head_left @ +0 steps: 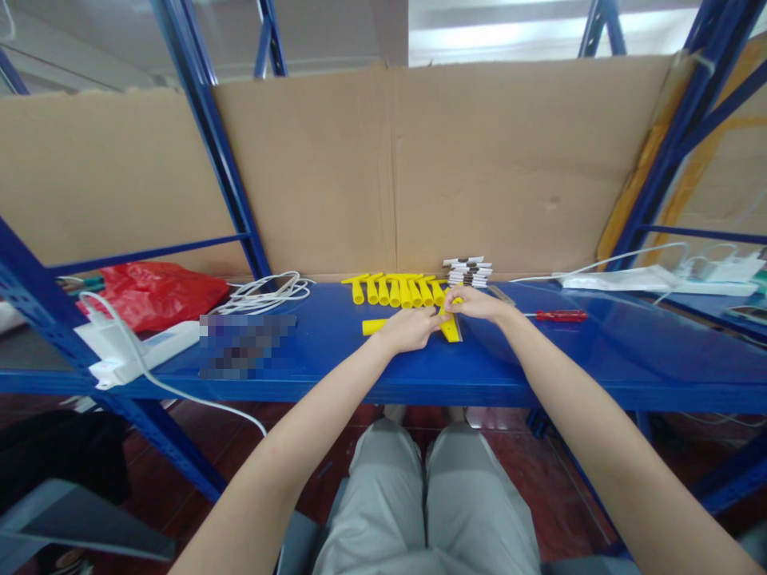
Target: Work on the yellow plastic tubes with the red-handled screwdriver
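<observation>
On the blue shelf top, my left hand (411,329) is closed around the handle of a yellow scraper (375,327). The handle end sticks out to the left, and the broad yellow head with a thin pale edge shows on the right. At the far end of that head, my right hand (473,303) pinches with closed fingers; anything small between them is hidden. Just behind my hands, several more T-shaped yellow scrapers (395,291) lie side by side, handles toward me. A stack of small white packets with dark bands (468,271) stands behind my right hand.
A red-handled screwdriver (560,316) lies right of my right arm. At left are a white power strip (171,343), a red plastic bag (159,294) and coiled white cable (264,294). Cardboard (311,176) walls the back. Blue posts (231,168) frame both sides.
</observation>
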The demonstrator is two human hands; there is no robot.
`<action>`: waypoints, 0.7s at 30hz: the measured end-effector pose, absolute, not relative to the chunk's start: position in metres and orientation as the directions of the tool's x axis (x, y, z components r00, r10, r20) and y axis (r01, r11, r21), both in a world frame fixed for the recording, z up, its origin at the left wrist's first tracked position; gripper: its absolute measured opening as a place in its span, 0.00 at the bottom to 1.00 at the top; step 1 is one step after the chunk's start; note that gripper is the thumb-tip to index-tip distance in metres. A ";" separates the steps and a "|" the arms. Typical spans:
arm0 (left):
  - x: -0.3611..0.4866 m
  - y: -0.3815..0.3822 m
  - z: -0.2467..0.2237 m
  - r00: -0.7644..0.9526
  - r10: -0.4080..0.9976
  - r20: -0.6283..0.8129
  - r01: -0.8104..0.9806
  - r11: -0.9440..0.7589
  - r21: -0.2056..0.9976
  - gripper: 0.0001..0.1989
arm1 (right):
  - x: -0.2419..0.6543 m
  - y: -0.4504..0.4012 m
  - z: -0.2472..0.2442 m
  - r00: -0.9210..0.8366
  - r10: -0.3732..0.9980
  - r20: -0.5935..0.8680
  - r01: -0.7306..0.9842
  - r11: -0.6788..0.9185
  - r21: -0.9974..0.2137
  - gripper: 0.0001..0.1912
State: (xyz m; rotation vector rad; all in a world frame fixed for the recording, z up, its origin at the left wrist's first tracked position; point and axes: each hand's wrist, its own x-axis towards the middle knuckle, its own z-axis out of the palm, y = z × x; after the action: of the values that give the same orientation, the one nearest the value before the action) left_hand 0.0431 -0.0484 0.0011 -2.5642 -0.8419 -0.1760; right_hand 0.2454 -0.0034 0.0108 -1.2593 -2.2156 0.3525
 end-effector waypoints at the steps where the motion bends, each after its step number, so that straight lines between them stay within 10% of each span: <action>1: 0.043 -0.048 0.001 0.808 0.534 0.248 0.589 -0.722 -0.363 0.23 | 0.246 -0.004 0.011 -0.404 0.849 0.340 0.706 0.526 -0.475 0.05; 21: 0.042 -0.048 0.002 0.833 0.496 0.245 0.553 -0.745 -0.371 0.21 | 0.245 0.000 0.007 -0.533 0.777 0.336 0.775 0.607 -0.176 0.07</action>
State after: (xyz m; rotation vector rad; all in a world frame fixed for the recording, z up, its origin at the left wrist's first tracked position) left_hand 0.0417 -0.0483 0.0018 -2.5788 -0.7794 -0.1802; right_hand 0.2452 0.0000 0.0074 -1.2431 -2.4558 0.0081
